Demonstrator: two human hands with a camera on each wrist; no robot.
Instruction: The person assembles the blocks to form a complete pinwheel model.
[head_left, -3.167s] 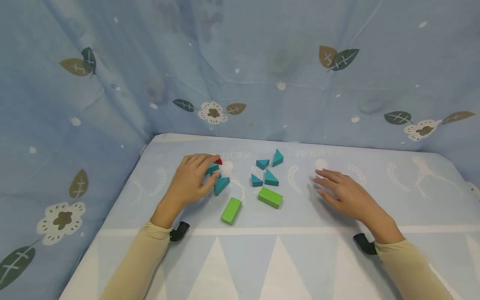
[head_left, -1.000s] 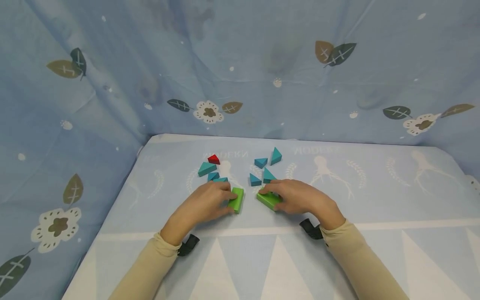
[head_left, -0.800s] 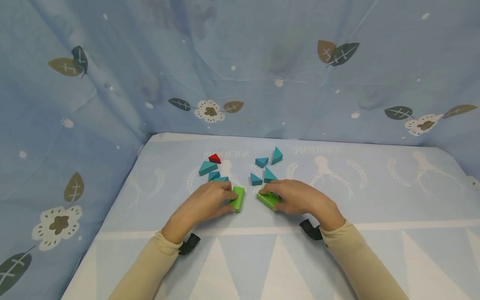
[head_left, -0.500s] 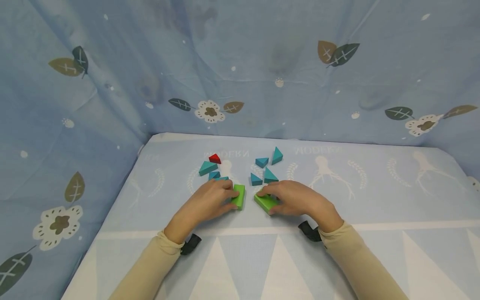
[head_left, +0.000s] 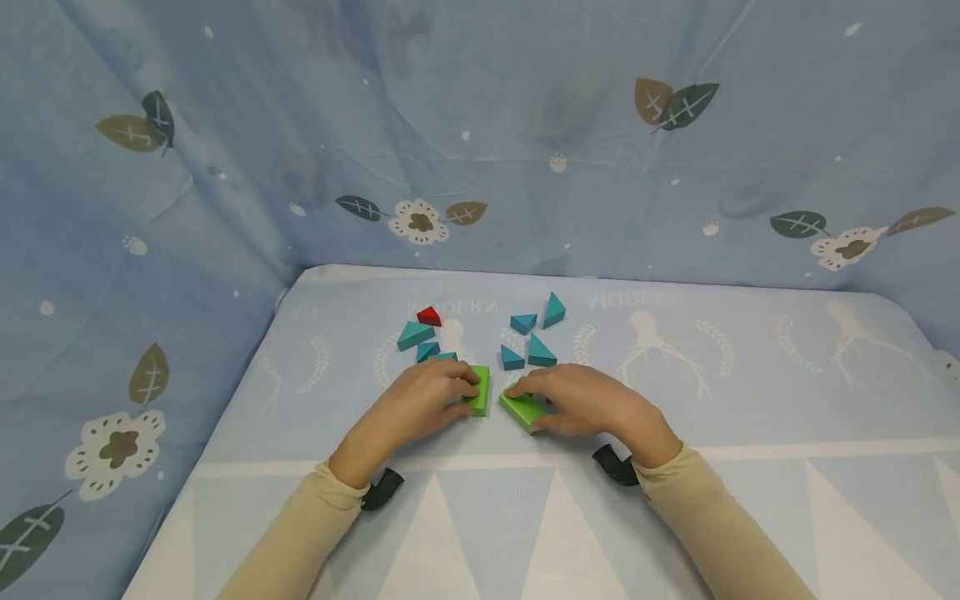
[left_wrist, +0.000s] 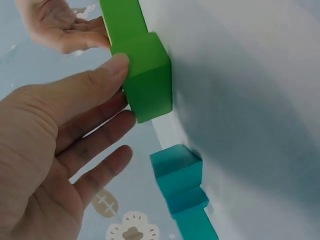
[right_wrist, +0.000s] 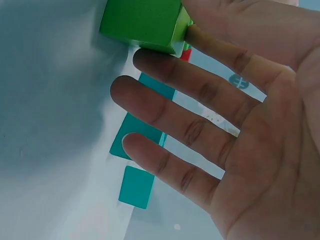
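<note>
My left hand (head_left: 420, 400) pinches one green rectangular block (head_left: 482, 392) between thumb and fingers at the middle of the table. The left wrist view shows the thumb on an edge of that green block (left_wrist: 147, 75), with the lower fingers held off it. Just to the right, my right hand (head_left: 585, 402) grips a second green block (head_left: 522, 411), which lies at a slant. A narrow gap separates the two blocks in the head view. In the right wrist view the right hand's other fingers (right_wrist: 165, 110) stretch out below its green block (right_wrist: 142, 25).
Behind the left hand lie a red triangular block (head_left: 430, 317), a teal triangular block (head_left: 416, 335) and smaller blue ones (head_left: 427, 351), partly hidden. Several teal and blue triangular blocks (head_left: 542, 352) lie behind the right hand. A blue patterned cloth (head_left: 525, 125) rises behind the table.
My left hand has left the teal blocks for the left green block; my right hand has come in from the right. Both green blocks have shifted closer together, the left one straighter, the right one turned.
</note>
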